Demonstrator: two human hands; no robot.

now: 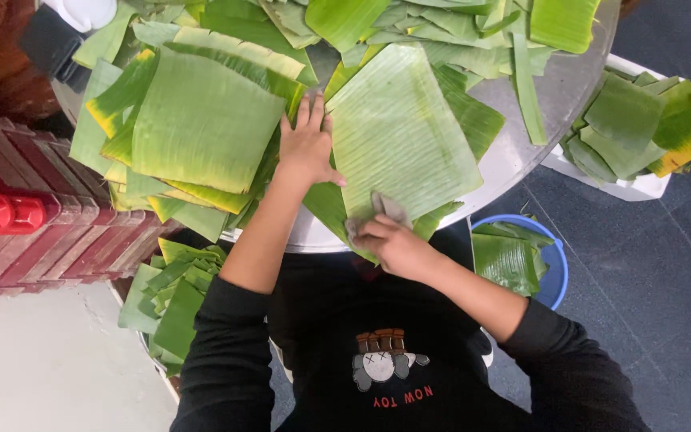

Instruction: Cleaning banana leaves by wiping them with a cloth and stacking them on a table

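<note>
Our right hand (397,244) pinches a grey cloth (377,210) against the near corner of the leaf (397,132), while our left hand (307,148) lies spread and flat on the leaf's left edge, pinning it. The leaf rests pale side up on the round metal table (521,152), its near corner just over the rim. Left of the leaf sits a stack (201,124) of cut squares, some yellowed at the edges; beyond the leaf lies a heap of loose pieces (409,24). Right of the leaf, below the table, a blue bucket (557,272) holds more pieces, and a white tray (641,184) further out holds others. As we judge it, a hard wipe across the ribs could split the leaf, and if the left hand lifts, the leaf could slide off the rim.
</note>
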